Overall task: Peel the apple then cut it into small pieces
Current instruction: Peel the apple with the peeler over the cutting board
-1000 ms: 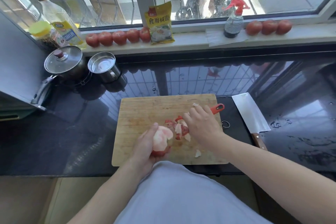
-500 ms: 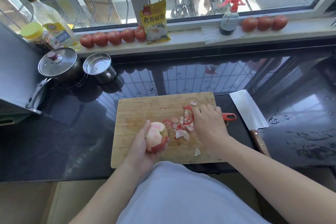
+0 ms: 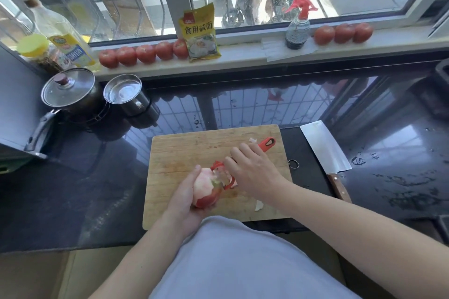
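Roughly mid-peel: apple (image 3: 206, 188) is gripped in left hand (image 3: 184, 198) over cutting board (image 3: 194, 148), upper flesh bared, red skin left on the lower part. Red peeler (image 3: 266, 143) is clasped by right hand (image 3: 252, 172), head laid against the apple. Cleaver (image 3: 324, 147) lies untouched beside the board; cutting not yet begun.

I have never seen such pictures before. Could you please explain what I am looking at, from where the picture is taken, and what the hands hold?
There is no machine here: a person wears a camera on the head, looking down at both hands. The left hand holds a partly peeled apple over a wooden board. The right hand grips a red peeler set against the apple. A cleaver lies on the dark counter right of the board. Tomatoes line the windowsill.
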Demonstrator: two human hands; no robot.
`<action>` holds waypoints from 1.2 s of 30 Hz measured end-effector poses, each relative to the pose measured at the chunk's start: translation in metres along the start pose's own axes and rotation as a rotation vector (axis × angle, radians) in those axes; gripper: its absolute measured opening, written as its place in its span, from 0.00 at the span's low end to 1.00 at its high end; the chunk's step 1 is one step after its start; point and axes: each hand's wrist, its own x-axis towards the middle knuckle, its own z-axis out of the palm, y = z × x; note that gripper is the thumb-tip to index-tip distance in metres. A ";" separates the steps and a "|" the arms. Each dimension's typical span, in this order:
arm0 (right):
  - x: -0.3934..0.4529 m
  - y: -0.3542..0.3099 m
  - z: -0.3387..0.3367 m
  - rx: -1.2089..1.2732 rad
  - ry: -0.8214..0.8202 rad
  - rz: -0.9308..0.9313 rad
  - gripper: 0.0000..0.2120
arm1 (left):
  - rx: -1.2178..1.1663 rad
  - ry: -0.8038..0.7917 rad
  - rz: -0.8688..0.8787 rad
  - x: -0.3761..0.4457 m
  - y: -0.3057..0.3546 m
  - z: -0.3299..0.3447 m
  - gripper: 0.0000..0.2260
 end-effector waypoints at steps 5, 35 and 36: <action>-0.029 0.020 0.029 -0.037 -0.426 0.424 0.09 | -0.166 0.013 -0.011 0.000 0.002 -0.007 0.16; -0.021 0.043 0.031 -0.135 -0.418 0.324 0.13 | -0.016 -0.010 0.060 -0.008 0.005 0.004 0.17; -0.026 0.049 0.034 -0.146 -0.476 0.372 0.13 | -0.028 -0.016 0.044 -0.008 0.007 0.003 0.18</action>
